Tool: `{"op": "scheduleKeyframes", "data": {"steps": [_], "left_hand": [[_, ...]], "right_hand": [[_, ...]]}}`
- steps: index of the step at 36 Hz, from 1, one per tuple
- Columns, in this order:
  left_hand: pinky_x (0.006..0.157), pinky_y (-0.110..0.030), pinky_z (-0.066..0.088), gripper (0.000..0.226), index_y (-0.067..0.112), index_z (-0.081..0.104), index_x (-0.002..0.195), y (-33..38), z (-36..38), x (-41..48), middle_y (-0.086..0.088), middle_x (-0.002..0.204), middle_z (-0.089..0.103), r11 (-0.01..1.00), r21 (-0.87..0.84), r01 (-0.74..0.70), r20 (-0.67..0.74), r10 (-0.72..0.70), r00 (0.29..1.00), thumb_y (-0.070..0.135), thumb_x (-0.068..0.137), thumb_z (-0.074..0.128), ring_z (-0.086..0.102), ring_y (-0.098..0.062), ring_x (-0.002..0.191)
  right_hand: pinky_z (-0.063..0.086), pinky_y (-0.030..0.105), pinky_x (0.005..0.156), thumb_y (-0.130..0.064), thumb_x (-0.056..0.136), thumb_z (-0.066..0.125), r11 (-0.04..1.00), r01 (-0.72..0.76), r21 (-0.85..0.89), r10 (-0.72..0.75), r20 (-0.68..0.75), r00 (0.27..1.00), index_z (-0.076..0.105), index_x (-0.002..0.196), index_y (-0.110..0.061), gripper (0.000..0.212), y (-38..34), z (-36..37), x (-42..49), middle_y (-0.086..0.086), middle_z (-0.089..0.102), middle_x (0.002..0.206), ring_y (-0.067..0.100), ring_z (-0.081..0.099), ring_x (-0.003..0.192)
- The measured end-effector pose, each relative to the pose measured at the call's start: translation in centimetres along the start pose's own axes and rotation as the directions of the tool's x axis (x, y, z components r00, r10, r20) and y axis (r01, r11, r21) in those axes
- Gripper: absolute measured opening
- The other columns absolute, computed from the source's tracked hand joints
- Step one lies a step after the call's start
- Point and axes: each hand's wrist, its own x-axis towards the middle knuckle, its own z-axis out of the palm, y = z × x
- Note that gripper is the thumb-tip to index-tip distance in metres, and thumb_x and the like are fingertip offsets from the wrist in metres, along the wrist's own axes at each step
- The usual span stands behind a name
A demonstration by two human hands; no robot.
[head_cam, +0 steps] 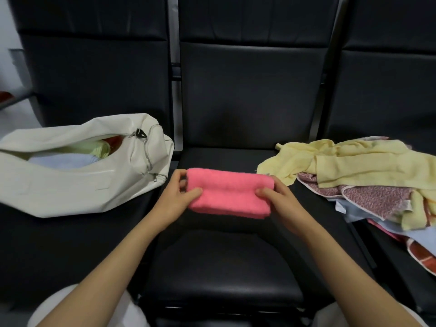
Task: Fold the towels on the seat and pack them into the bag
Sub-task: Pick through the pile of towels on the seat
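A folded pink towel (228, 193) is held just above the middle black seat (224, 263). My left hand (175, 199) grips its left end, thumb on top and fingers behind. My right hand (280, 204) grips its right end the same way. On the left seat lies a cream bag (70, 185), its zip open, with a light green towel (94, 147) and a pale blue towel (63, 160) showing inside. A loose pile of towels covers the right seat, with a yellow towel (354, 161) on top and a pink patterned one (372, 197) under it.
Black seat backs (250, 90) rise behind all three seats. A pale blue cloth (420, 239) and an orange-red striped cloth (422, 256) hang over the right seat's front edge. My pale-clothed knees (132, 310) show at the bottom.
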Motion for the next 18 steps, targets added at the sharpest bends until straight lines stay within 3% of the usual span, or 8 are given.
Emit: {"op": "scheduleKeyframes", "data": {"steps": [2, 4, 8, 12, 15, 18], "left_hand": [[0.063, -0.03, 0.056, 0.038, 0.022, 0.042, 0.124, -0.4, 0.5, 0.1, -0.011, 0.112, 0.063, 0.974, -0.128, 0.186, 0.023, -0.184, 0.983, 0.016, 0.091, 0.061, 0.068, -0.017, 0.081], [0.058, -0.038, 0.059, 0.042, 0.022, 0.038, 0.13, -0.9, 0.9, 0.0, -0.017, 0.116, 0.06, 0.918, -0.222, 0.328, 0.088, -0.316, 0.945, 0.019, 0.094, 0.059, 0.069, -0.024, 0.074], [0.062, -0.038, 0.059, 0.056, 0.031, 0.034, 0.137, -1.6, 1.2, 0.2, -0.018, 0.13, 0.052, 0.873, -0.24, 0.424, 0.166, -0.393, 0.904, 0.011, 0.092, 0.06, 0.067, -0.026, 0.082], [0.065, -0.036, 0.06, 0.07, 0.04, 0.026, 0.144, -1.9, 0.8, 0.4, -0.018, 0.137, 0.045, 0.884, -0.256, 0.391, 0.176, -0.356, 0.918, 0.001, 0.093, 0.054, 0.065, -0.026, 0.088], [0.068, -0.033, 0.06, 0.056, 0.035, 0.041, 0.136, -1.4, 0.5, 0.2, -0.019, 0.135, 0.044, 0.936, -0.221, 0.273, 0.143, -0.246, 0.959, 0.0, 0.094, 0.054, 0.065, -0.027, 0.094], [0.066, -0.027, 0.059, 0.039, 0.03, 0.055, 0.119, -0.5, -0.7, 0.4, -0.019, 0.133, 0.042, 0.966, -0.216, 0.145, 0.039, -0.14, 0.989, 0.0, 0.094, 0.055, 0.064, -0.026, 0.096]], "right_hand": [[0.047, 0.032, 0.072, -0.016, 0.09, 0.061, 0.997, -0.073, 0.001, 0.073, -0.041, 0.996, 0.058, 0.111, -0.017, 0.021, 0.3, 0.4, 0.2, 0.012, 0.063, 0.105, 0.019, 0.062, 0.087], [0.05, 0.032, 0.065, -0.022, 0.096, 0.054, 0.99, -0.128, -0.06, 0.124, -0.064, 0.99, 0.048, 0.121, -0.023, 0.025, 0.5, 0.7, 0.3, 0.008, 0.061, 0.103, 0.019, 0.063, 0.081], [0.056, 0.035, 0.074, -0.022, 0.094, 0.06, 0.969, -0.218, -0.113, 0.225, 0.052, 0.973, 0.025, 0.129, -0.043, 0.054, 0.9, 0.4, 0.2, 0.003, 0.055, 0.106, 0.021, 0.063, 0.089], [0.049, 0.029, 0.065, -0.003, 0.093, 0.055, 0.967, -0.168, -0.191, 0.192, 0.113, 0.975, 0.04, 0.118, -0.033, 0.042, 0.9, 0.5, -0.3, 0.009, 0.045, 0.094, 0.016, 0.049, 0.072], [0.045, 0.021, 0.058, -0.005, 0.095, 0.053, 0.955, -0.096, -0.281, 0.127, 0.096, 0.987, 0.052, 0.11, -0.019, 0.021, 0.2, 1.5, -0.4, 0.003, 0.045, 0.087, 0.009, 0.046, 0.065], [0.041, 0.015, 0.053, -0.009, 0.094, 0.055, 0.929, 0.014, -0.37, 0.004, 0.048, 0.999, 0.055, 0.108, -0.016, 0.015, -1.0, 3.2, 0.2, -0.001, 0.047, 0.086, 0.007, 0.044, 0.063]]}}
